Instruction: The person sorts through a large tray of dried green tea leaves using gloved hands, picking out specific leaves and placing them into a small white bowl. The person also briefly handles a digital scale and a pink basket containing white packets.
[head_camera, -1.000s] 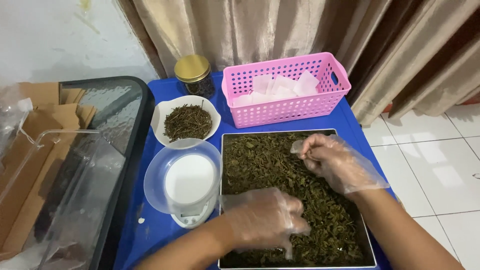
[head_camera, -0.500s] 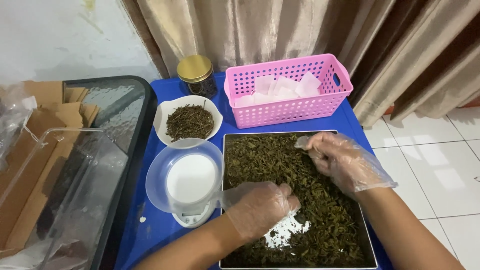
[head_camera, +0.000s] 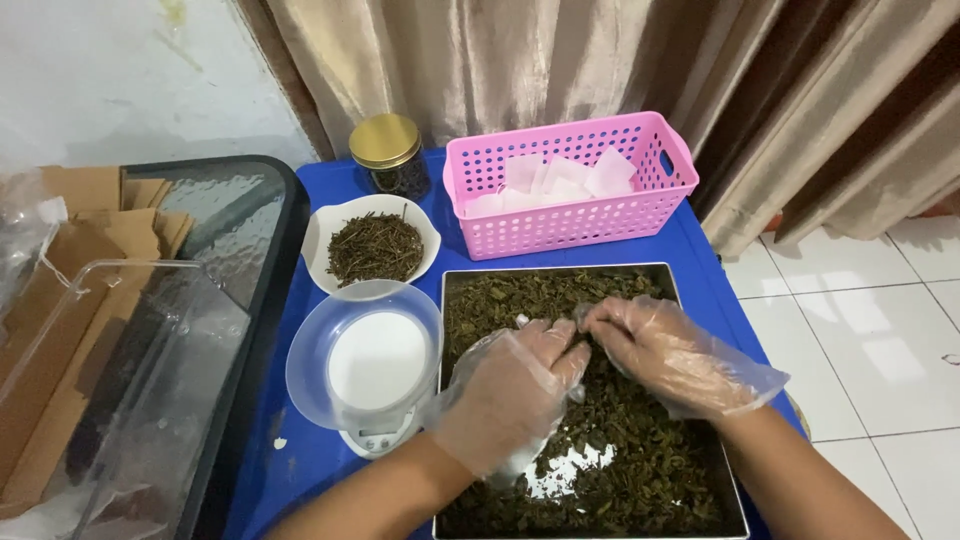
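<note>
Gloved hands are meeting over the metal tray, near its far edge. Left hand is lying curled on the dried leaves, fingers bent and nearly closed on a pinch of them. Right hand is touching it fingertip to fingertip, fingers also pinching leaves. Leaves are filling the tray under both palms; a bare patch is showing near its front edge.

Pink perforated basket, blue table, dark green dried leaves, gold-lidded jar.
</note>
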